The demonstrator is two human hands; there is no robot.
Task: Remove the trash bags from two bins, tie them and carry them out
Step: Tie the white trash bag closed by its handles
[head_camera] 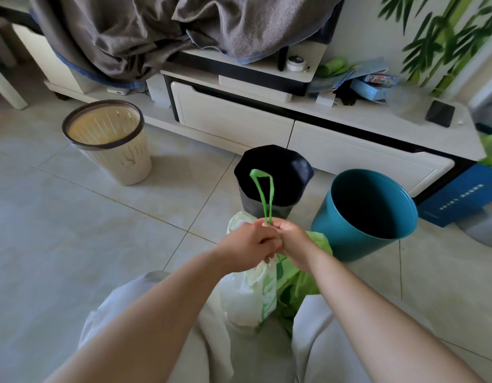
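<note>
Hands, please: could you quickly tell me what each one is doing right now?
Left hand: closed on the green trash bag neck.
Right hand: closed, pinching the bag's green handle loop.

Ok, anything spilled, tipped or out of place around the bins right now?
No spill shows. The teal bin leans toward the camera rather than standing upright, empty beside the green bag both hands grip: left hand, right hand. A grey blanket hangs off the cabinet.
</note>
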